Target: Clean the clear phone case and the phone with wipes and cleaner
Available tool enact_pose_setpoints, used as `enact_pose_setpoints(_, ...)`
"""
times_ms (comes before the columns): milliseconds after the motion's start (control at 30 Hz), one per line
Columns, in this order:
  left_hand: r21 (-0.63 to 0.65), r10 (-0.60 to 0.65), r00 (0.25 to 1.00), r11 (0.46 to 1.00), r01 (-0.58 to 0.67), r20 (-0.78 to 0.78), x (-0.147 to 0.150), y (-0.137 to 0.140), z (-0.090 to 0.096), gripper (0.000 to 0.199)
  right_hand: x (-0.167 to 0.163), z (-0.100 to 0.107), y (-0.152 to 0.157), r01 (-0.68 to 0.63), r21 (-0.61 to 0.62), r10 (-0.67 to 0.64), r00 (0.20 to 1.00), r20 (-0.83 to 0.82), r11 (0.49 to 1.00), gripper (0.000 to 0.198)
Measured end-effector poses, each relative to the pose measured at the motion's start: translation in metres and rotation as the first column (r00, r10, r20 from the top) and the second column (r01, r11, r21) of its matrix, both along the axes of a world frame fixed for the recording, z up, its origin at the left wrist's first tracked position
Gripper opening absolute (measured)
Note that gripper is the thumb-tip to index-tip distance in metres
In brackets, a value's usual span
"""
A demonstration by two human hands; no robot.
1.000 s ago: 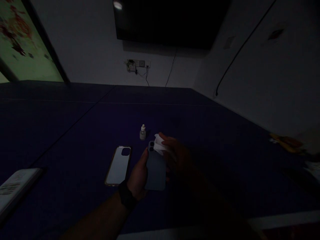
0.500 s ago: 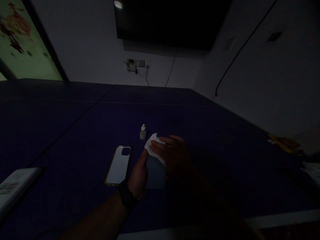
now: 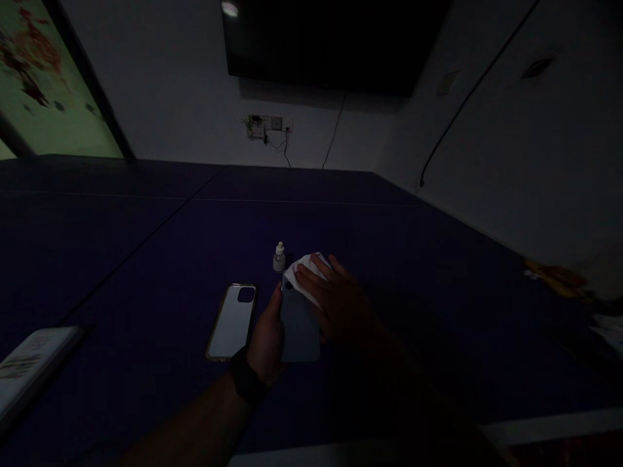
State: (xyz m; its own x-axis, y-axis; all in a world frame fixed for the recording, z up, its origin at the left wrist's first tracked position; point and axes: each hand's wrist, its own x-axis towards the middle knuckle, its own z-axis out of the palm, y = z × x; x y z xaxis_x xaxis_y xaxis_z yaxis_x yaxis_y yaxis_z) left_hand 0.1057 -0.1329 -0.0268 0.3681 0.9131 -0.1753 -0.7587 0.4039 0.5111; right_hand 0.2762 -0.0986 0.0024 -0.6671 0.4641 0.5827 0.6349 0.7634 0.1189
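My left hand [image 3: 266, 337] is wrapped round the left side of a bluish-grey phone [image 3: 299, 334], back side up, its thumb along the edge. A white tissue [image 3: 311, 269] lies over the upper part of the phone, partly covering its camera area. Over the tissue is my right hand [image 3: 335, 295], pressing it against the phone with fairly straight fingers. To the left, a clear phone case [image 3: 231, 322] with a gold-brown rim lies flat. Beyond the phone stands a small dropper bottle [image 3: 279, 258], upright with a white cap.
The dark blue table [image 3: 146, 279] stretches toward the wall. A white box [image 3: 34, 363] sits at the left. Yellow and white items [image 3: 557, 282] lie at the far right. A dark television [image 3: 321, 45] hangs above wall sockets [image 3: 270, 124] with cables. The light is dim.
My right hand and the tissue have slid right over the phone's top, baring its upper left corner and part of the camera area. My left hand still grips the phone, which has shifted slightly.
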Motion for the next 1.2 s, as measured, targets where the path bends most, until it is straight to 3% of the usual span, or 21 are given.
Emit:
enact_pose_setpoints(200,-0.035,0.026,0.999,0.999,-0.027,-0.037,0.000,-0.003,0.008,0.061,0.000,0.003,-0.004,-0.075,0.009,0.075,0.996,0.040,0.997,0.050)
enact_pose_setpoints(300,-0.028,0.059,0.998,0.998,-0.060,-0.038,0.000,-0.004,0.009,0.062,-0.006,0.003,-0.005,-0.017,-0.016,0.018,0.999,0.027,1.000,0.058)
enact_pose_setpoints(433,0.026,0.033,0.999,0.999,-0.032,-0.029,0.001,-0.005,0.011,0.065,-0.001,0.005,-0.003,0.069,0.026,-0.067,0.996,-0.054,0.997,0.047)
enact_pose_setpoints(600,-0.046,0.044,0.998,0.998,-0.047,-0.052,0.001,-0.007,0.016,0.063,-0.001,0.005,-0.005,-0.065,0.037,0.065,0.998,0.003,0.997,0.043)
enact_pose_setpoints(767,-0.057,0.060,0.998,0.997,-0.061,-0.022,0.000,-0.008,0.018,0.065,-0.007,0.005,-0.007,0.031,0.053,-0.028,0.998,-0.054,0.998,0.049)
enact_pose_setpoints(933,-0.072,0.045,0.998,0.996,-0.048,-0.038,0.001,-0.008,0.020,0.064,-0.003,0.006,-0.007,-0.037,0.066,0.040,0.998,-0.050,0.997,0.043)
enact_pose_setpoints(1067,-0.058,0.046,0.999,0.997,-0.048,-0.025,0.002,-0.009,0.018,0.067,-0.003,0.006,-0.007,0.036,0.024,-0.034,0.997,-0.070,0.999,0.051)
enact_pose_setpoints(1200,-0.064,0.004,0.999,0.998,-0.007,-0.050,0.001,-0.011,0.017,0.069,0.003,0.007,-0.006,0.045,-0.002,-0.045,0.995,-0.092,0.999,0.043)
